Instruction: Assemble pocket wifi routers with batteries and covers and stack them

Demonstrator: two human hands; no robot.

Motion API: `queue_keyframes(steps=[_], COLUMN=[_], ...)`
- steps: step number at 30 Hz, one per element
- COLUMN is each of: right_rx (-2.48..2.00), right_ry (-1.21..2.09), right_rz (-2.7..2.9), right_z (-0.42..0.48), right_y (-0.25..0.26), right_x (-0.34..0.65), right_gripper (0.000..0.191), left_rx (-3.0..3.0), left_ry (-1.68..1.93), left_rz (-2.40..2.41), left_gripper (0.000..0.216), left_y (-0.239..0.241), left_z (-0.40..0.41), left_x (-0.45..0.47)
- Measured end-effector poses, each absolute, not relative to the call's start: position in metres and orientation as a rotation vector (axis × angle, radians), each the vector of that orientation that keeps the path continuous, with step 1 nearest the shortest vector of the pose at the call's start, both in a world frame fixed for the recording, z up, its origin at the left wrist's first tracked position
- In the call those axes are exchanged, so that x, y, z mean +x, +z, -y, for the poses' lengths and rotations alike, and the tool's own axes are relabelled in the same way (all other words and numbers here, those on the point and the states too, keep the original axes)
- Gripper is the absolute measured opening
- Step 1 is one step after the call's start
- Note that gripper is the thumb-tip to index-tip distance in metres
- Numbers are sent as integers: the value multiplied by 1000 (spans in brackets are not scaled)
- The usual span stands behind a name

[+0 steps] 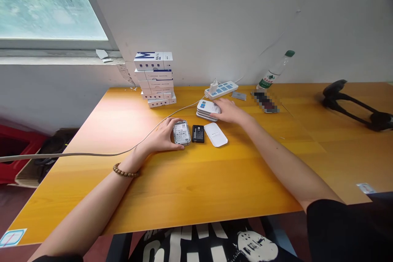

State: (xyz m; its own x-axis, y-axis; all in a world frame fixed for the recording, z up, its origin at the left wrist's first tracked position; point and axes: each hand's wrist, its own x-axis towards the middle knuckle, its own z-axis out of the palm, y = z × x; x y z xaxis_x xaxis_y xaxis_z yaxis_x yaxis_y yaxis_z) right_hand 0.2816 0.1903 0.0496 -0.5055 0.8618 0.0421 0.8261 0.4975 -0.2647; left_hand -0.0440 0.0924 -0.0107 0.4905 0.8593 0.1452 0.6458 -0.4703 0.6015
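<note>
My left hand (161, 136) grips a small rectangular electronic device (181, 132) with its back cover off, showing a grey labelled face. To its right lies a black 3000 mAh battery (198, 134), then a white rounded back cover (215, 134). My right hand (229, 111) reaches over a low stack of white devices (208, 110), with its fingers on the top one. The lower units of that stack are partly hidden by the top one. Both hands rest on the orange wooden table (202, 180).
A tall stack of white boxes (155, 78) stands at the back edge. Behind my right hand are a white power strip (221, 89) with a plug and a tilted water bottle (274, 73). A white cable (159, 125) runs left off the table. A black stand (356, 105) lies far right.
</note>
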Motion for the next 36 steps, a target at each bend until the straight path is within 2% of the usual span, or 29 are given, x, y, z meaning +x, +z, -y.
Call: queue_keyframes(steps=[3,6,10,17,23,29,33,36], right_rx=[-1441,-1469,-1458,-1344,-1171,-1090,-1082,-1057], right_ry=[291,299,451,1190,1732,1925,1948,1928], right_rz=[2484,2331,2054,1647,1187,1049,1058,1159], right_z=[-187,-175,-141,-70,-18,0,8,17], right_y=[47,45,46,38,31,24,21,20], right_x=[282,282,284,294,288,270,259,253], right_gripper=[68,51,35,45,43,44,48,49], left_rx=[2245,2232,2243,2267,2243,2276,2270,2082], left_ry=[608,622,623,618,605,604,813,786], left_rz=[-1252,-1259,-1260,-1290,-1292,-1259,-1126,-966], left_gripper=[102,104,109,102,98,124,119,113], left_y=[-11,-13,-16,-12,-16,3,33,34], left_z=[-91,-91,-91,-86,-87,-81,-40,0], left_x=[-44,-44,-45,-41,-44,-46,-18,13])
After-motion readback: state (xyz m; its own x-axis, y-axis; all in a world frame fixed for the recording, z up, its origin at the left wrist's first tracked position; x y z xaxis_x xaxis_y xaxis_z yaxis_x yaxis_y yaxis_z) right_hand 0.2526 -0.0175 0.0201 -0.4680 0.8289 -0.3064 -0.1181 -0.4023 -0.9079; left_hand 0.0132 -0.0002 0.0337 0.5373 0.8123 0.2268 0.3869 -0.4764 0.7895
